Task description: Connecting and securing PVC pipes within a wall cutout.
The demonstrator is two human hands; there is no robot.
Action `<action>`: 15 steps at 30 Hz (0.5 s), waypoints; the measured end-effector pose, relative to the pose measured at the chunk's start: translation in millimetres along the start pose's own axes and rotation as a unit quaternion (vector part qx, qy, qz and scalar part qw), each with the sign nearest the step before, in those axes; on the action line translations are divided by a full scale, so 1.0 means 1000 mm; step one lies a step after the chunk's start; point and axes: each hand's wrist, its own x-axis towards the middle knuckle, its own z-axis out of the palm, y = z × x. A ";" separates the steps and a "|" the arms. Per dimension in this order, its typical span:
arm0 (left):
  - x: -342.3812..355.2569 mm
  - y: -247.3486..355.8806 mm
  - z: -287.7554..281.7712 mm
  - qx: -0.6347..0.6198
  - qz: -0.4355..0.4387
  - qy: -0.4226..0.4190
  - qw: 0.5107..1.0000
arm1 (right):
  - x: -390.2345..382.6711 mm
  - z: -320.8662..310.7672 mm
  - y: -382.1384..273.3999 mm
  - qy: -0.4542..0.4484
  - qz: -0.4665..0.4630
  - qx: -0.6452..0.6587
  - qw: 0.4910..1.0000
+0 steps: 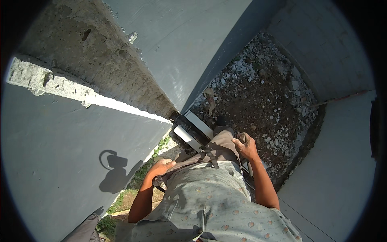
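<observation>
My left hand (161,167) is closed at the waist of my brown trousers (221,149), apparently gripping their cloth, with its fingertips partly hidden. My right hand (245,145), beside my right thigh, is closed around a small dark object that I cannot make out. Dark straps (211,155) hang over the trousers below my patterned grey shirt (205,205). Under me are two pale flat boards or rungs (195,121) with a dark gap between them, at the narrow end of a break between grey walls.
A grey wall (60,153) with a broken white edge is at left; another (213,40) rises ahead. Rubble and soil (262,105) lie at right, bordered by further walls (330,153). Weeds (161,145) grow along the left wall's foot. Grey cloth (80,230) shows at lower left.
</observation>
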 end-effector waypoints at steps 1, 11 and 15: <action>0.013 0.005 0.006 -0.010 -0.024 0.030 0.999 | 0.024 0.008 0.001 -0.045 -0.049 -0.122 0.990; 0.069 0.102 0.074 -0.127 -0.191 0.092 0.969 | 0.163 -0.074 0.012 -0.543 0.090 0.006 0.835; 0.056 0.107 0.093 -0.108 -0.132 -0.022 0.985 | 0.169 -0.059 -0.010 -0.558 0.030 -0.050 0.828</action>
